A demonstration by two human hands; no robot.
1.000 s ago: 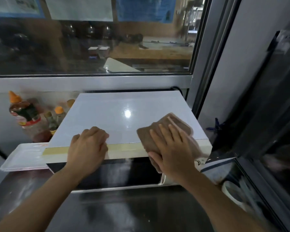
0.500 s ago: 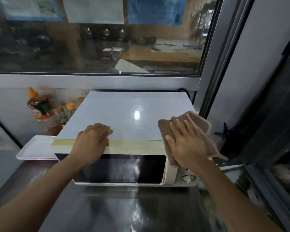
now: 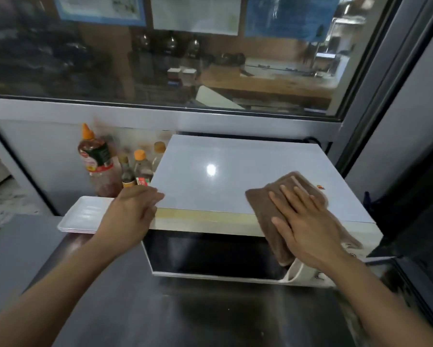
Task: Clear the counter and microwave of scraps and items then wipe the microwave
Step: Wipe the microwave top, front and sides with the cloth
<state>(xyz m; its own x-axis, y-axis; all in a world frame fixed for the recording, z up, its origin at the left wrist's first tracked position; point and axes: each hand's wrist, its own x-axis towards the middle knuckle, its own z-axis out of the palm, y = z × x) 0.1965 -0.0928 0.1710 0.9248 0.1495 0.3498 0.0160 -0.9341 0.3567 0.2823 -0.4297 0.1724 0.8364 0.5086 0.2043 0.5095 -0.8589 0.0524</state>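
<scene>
The right hand (image 3: pixel 308 221) is pressing flat on a brown cloth (image 3: pixel 268 209) draped over the white microwave (image 3: pixel 210 171)'s front top edge, while the left hand (image 3: pixel 133 209) is resting on its front-left corner, beside 1 white tray (image 3: pixel 83 215).

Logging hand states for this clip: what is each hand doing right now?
Left hand: open, resting on the microwave's front left corner.
Right hand: open, fingers flat, pressing the brown cloth onto the microwave top.
</scene>
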